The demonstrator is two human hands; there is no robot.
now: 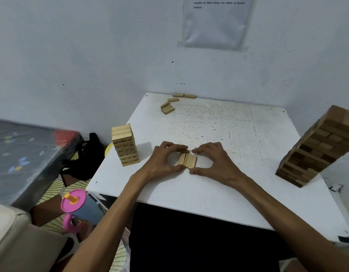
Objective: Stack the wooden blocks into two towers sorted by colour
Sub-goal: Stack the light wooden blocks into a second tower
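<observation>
Beside the pale tower [125, 148], left hand [165, 158] and right hand [215, 160] are pinching three pale blocks [187, 160] endwise; likely light, rigid.

The blocks [187, 161] are pale tan, the table [218, 124] speckled white.

The bare left forearm [114, 213] and bare right forearm [287, 213] reach forward from the lower corners and converge. The left hand [165, 160] and right hand [215, 161] lie palm-down and mirrored. Their curved fingers meet the far end and their thumbs the near end of a row of three pale wooden blocks [187, 160], pinching it.
</observation>
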